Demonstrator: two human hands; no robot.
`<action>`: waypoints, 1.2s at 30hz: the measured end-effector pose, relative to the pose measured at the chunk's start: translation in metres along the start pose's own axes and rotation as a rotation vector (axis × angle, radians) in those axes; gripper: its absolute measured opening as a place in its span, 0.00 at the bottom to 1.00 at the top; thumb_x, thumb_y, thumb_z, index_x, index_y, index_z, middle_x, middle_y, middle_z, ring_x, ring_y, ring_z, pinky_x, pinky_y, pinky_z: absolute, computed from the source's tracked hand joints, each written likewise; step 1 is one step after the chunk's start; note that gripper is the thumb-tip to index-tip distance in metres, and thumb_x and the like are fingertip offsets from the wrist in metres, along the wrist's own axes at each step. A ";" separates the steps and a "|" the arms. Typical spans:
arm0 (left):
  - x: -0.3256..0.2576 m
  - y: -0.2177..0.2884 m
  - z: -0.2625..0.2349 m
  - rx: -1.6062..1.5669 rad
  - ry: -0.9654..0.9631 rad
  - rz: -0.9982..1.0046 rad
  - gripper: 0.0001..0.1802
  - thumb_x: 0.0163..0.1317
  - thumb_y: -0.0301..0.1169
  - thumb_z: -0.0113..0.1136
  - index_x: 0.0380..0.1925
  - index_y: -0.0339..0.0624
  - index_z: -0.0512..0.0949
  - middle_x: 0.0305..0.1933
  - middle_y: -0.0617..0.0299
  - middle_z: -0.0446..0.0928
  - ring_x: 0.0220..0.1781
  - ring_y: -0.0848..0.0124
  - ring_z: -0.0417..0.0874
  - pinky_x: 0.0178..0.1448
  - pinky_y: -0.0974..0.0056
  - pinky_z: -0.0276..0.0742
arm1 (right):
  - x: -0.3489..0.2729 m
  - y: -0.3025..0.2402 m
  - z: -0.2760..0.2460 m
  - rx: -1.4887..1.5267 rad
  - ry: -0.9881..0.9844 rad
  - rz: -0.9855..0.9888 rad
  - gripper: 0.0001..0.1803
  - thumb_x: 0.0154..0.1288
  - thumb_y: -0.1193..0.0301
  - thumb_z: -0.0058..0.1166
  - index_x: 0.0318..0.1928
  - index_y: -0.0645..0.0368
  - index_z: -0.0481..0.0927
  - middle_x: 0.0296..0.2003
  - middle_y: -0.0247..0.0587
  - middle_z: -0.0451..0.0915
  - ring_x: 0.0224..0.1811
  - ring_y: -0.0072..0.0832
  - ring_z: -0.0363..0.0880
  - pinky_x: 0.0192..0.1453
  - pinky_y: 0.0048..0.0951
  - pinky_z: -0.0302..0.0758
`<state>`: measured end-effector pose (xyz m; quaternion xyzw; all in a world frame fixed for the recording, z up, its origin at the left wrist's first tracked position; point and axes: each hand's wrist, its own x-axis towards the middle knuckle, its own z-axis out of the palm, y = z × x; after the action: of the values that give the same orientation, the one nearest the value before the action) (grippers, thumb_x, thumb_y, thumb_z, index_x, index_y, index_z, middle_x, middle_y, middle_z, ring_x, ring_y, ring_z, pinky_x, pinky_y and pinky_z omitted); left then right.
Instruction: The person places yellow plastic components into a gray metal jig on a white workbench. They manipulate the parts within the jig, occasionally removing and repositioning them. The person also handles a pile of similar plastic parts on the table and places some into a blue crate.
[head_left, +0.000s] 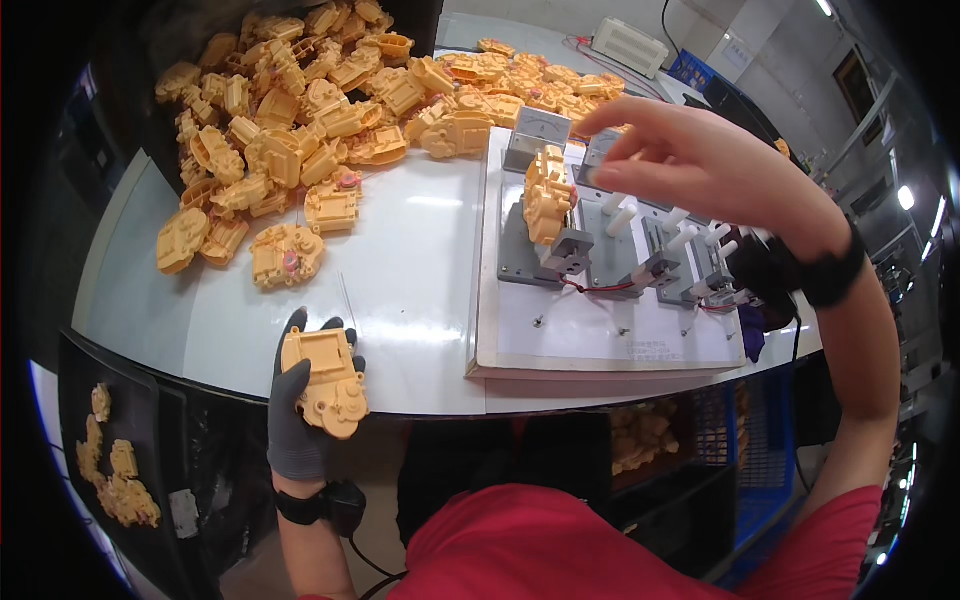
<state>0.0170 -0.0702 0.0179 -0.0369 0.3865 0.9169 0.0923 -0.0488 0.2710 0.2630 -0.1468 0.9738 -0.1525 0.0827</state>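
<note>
My left hand (295, 440), in a grey and black glove, grips a yellow-orange plastic housing (335, 385) at the table's front edge. The housing has a rectangular recess at its top and round bosses lower down. My bare right hand (690, 155) is raised over the test fixture (590, 340), its thumb and index finger apart with nothing seen between them. Just left of those fingertips, a similar housing (547, 200) stands upright in the fixture's leftmost station. A small analog meter (538, 130) sits behind that housing; another is partly hidden by my hand.
A large heap of similar housings (280, 150) spills from a dark container at the back left. Two housings lie nearer, one (287, 255) with a pink part. White pegs (620, 220) and wires fill the fixture's other stations. A dark bin (120, 380) and blue crate (765, 440) stand below the table.
</note>
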 end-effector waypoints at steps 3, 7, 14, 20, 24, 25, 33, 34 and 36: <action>-0.020 0.008 0.022 -0.027 -0.063 -0.004 0.42 0.64 0.42 0.56 0.76 0.42 0.56 0.65 0.41 0.72 0.66 0.52 0.78 0.61 0.53 0.85 | -0.048 -0.012 0.020 0.153 0.067 -0.125 0.24 0.67 0.68 0.63 0.62 0.60 0.77 0.43 0.39 0.86 0.45 0.23 0.84 0.46 0.23 0.75; -0.019 0.004 0.068 -0.029 -0.127 -0.029 0.44 0.63 0.44 0.55 0.76 0.38 0.54 0.67 0.37 0.70 0.68 0.49 0.76 0.63 0.47 0.84 | -0.097 -0.013 0.101 0.535 -0.046 -0.107 0.25 0.65 0.70 0.69 0.60 0.59 0.77 0.47 0.40 0.85 0.45 0.26 0.84 0.52 0.29 0.78; -0.019 -0.011 0.104 0.049 -0.200 -0.096 0.40 0.68 0.47 0.50 0.76 0.42 0.54 0.71 0.40 0.68 0.71 0.49 0.74 0.71 0.47 0.76 | -0.096 -0.031 0.216 1.517 -0.069 -0.019 0.28 0.73 0.75 0.59 0.66 0.62 0.60 0.60 0.50 0.75 0.54 0.24 0.80 0.61 0.28 0.76; -0.026 -0.023 0.107 0.142 -0.198 -0.028 0.33 0.77 0.43 0.42 0.75 0.38 0.54 0.72 0.41 0.67 0.69 0.52 0.75 0.72 0.51 0.75 | -0.086 -0.042 0.225 1.816 -0.115 -0.065 0.32 0.73 0.76 0.58 0.69 0.61 0.56 0.59 0.47 0.75 0.57 0.24 0.77 0.64 0.28 0.75; -0.027 -0.035 0.116 0.706 -0.027 0.356 0.34 0.75 0.37 0.49 0.75 0.36 0.54 0.77 0.46 0.59 0.72 0.56 0.70 0.73 0.54 0.69 | -0.086 -0.033 0.227 1.763 -0.002 -0.090 0.34 0.72 0.74 0.60 0.71 0.61 0.55 0.59 0.45 0.73 0.59 0.24 0.75 0.63 0.28 0.75; -0.025 -0.042 0.107 0.836 -0.022 0.505 0.33 0.73 0.34 0.51 0.74 0.35 0.56 0.80 0.46 0.52 0.75 0.55 0.64 0.75 0.54 0.64 | -0.087 -0.030 0.226 1.710 0.063 -0.103 0.35 0.71 0.73 0.61 0.71 0.61 0.56 0.58 0.45 0.73 0.59 0.24 0.75 0.62 0.28 0.75; -0.039 -0.041 0.116 1.104 -0.375 0.731 0.48 0.59 0.24 0.67 0.77 0.42 0.53 0.80 0.42 0.49 0.81 0.51 0.58 0.76 0.49 0.66 | -0.090 -0.020 0.217 1.525 0.326 -0.211 0.37 0.69 0.72 0.64 0.72 0.60 0.58 0.60 0.47 0.73 0.58 0.26 0.76 0.61 0.28 0.75; -0.038 -0.042 0.119 1.069 -0.403 0.719 0.55 0.56 0.24 0.72 0.78 0.42 0.47 0.80 0.42 0.48 0.80 0.51 0.59 0.75 0.49 0.66 | -0.092 -0.018 0.216 1.554 0.304 -0.196 0.37 0.70 0.72 0.63 0.72 0.60 0.58 0.60 0.48 0.73 0.59 0.27 0.76 0.62 0.29 0.75; -0.039 -0.042 0.121 1.120 -0.417 0.766 0.57 0.55 0.24 0.73 0.78 0.41 0.45 0.80 0.42 0.48 0.80 0.51 0.59 0.76 0.49 0.66 | -0.093 -0.016 0.211 1.646 0.259 -0.168 0.35 0.71 0.73 0.61 0.72 0.60 0.57 0.60 0.48 0.73 0.61 0.27 0.75 0.65 0.30 0.74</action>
<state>0.0637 0.0390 0.0783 0.3307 0.7599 0.5364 -0.1594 0.0867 0.2283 0.0806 -0.0930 0.5390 -0.8362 0.0394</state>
